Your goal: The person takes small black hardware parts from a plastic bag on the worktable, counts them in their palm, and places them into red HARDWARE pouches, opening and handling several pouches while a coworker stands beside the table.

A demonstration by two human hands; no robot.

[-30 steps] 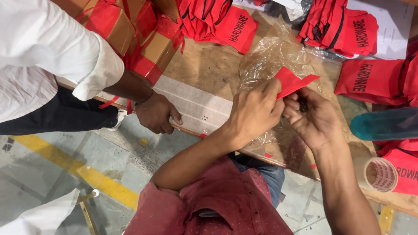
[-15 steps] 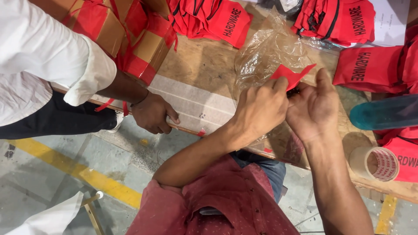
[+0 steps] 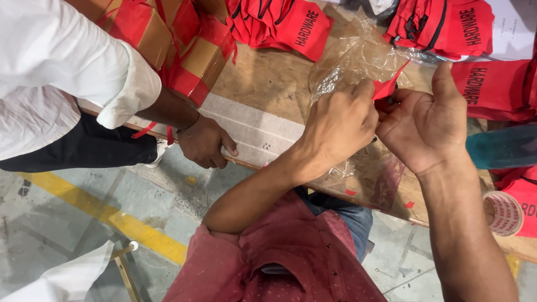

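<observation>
Over the wooden table (image 3: 268,84), the left hand (image 3: 338,126) and right hand (image 3: 428,126) meet around a small red piece (image 3: 387,86) — both pinching it, left fingers curled tight, right palm turned up with the thumb raised. The piece lies just above the knuckles, its long axis slanting up to the right, the pointed tip aimed toward the far red pouches (image 3: 442,22) and lying against the clear plastic bag (image 3: 352,59). A co-worker's hand (image 3: 204,142) grips the table's near edge — well apart; a tape roll (image 3: 503,212) sits at right.
</observation>
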